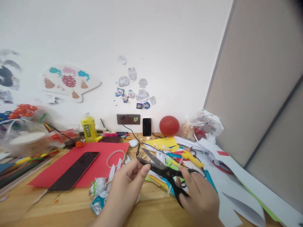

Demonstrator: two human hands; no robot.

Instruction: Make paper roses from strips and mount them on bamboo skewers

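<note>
A pair of black-handled scissors (168, 172) is spread with its blades apart, pointing left above the table. My right hand (200, 197) is closed around the handles, its fingers through the loops. At the other end, my left hand (126, 183) has thumb and fingers pinched along the lower dark blade near its tip. Anything else inside that pinch is hidden. Just left of my left wrist lie crumpled paper and foil balls (98, 192). Behind the blades, a heap of paper scraps (163, 154) covers the table.
A red sheet (104, 157) lies left, with a dark tablet-like slab (74, 171) on it. Farther back are a yellow bottle (88, 127), a mouse (133, 143), an upright phone (146, 127) and a red balloon (169, 125). White paper sheets (233, 189) spread along the right.
</note>
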